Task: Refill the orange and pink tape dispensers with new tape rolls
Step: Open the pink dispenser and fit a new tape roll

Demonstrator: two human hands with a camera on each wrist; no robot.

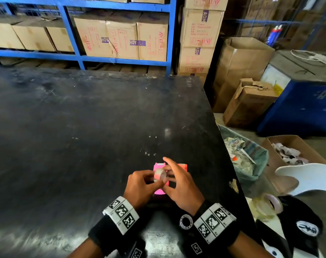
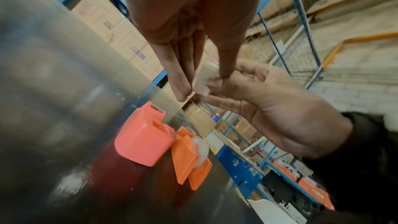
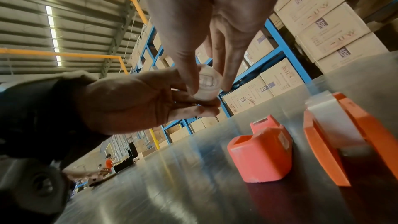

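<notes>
Clear tape roll held above pink dispenser; orange dispenser seemingly loaded.

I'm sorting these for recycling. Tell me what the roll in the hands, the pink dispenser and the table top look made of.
Tape roll: clear glossy film, probably plastic; boxes show through it.
Pink dispenser: moulded plastic, smooth, with rounded corners.
Table: dark, hard, scuffed and reflective; material unclear.

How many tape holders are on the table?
2. The pink dispenser sits on the black table under the hands; the orange dispenser, already holding a tape roll, lies right beside it.
</notes>
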